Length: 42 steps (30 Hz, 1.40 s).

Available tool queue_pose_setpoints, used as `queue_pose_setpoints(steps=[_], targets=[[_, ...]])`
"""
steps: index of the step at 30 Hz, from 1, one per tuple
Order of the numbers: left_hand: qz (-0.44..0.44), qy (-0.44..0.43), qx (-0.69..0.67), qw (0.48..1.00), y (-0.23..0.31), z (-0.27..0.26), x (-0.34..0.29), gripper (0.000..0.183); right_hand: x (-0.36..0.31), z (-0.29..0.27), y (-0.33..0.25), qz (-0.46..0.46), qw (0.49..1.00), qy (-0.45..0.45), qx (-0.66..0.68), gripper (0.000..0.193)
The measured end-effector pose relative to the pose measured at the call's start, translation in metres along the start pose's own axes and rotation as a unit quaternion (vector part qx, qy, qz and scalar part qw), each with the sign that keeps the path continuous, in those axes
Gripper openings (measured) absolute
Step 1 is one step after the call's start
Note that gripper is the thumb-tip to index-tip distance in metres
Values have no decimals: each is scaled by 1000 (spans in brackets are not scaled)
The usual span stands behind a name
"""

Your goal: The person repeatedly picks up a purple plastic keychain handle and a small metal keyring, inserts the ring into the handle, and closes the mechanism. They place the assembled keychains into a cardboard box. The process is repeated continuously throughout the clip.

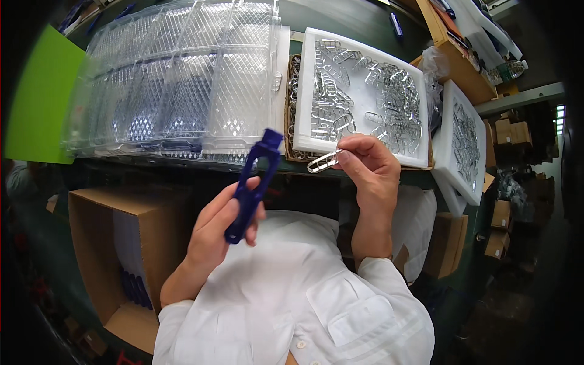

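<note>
My left hand is closed round a dark blue plastic frame, long and flat with an open slot, tilted with its narrow head up and away. Between the thumb and fingers of my right hand is a shiny metal clip, a looped wire shape pointing left. That hand is at the near edge of a white foam tray, where many similar metal clips lie in loose heaps. A gap separates the blue frame from the clip.
Clear plastic blister trays are stacked on the green table at left, beside a bright green panel. An open cardboard box with blue pieces stands low at left. Another foam tray of clips leans at right, near a wooden box.
</note>
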<state>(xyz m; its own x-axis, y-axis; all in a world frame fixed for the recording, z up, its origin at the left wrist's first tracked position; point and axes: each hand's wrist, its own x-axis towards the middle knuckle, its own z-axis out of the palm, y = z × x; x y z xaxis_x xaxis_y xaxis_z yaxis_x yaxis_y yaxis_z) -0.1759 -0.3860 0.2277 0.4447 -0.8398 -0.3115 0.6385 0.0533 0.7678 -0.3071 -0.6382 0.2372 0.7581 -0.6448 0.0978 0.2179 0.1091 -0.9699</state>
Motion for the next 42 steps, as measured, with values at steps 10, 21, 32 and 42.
queue_pose_setpoints(steps=[10,21,32,42], targets=[[-56,-114,60,990,-31,10,33,47,-17,28,-22,-128,903,-51,-406,19],[-23,-53,130,990,-35,7,29,45,-5,39,5,-127,865,-117,-472,16],[111,-39,220,968,-46,-3,39,35,-10,54,20,-43,931,4,-362,39],[70,10,296,952,-47,12,55,20,-29,40,36,37,957,-17,-289,28]])
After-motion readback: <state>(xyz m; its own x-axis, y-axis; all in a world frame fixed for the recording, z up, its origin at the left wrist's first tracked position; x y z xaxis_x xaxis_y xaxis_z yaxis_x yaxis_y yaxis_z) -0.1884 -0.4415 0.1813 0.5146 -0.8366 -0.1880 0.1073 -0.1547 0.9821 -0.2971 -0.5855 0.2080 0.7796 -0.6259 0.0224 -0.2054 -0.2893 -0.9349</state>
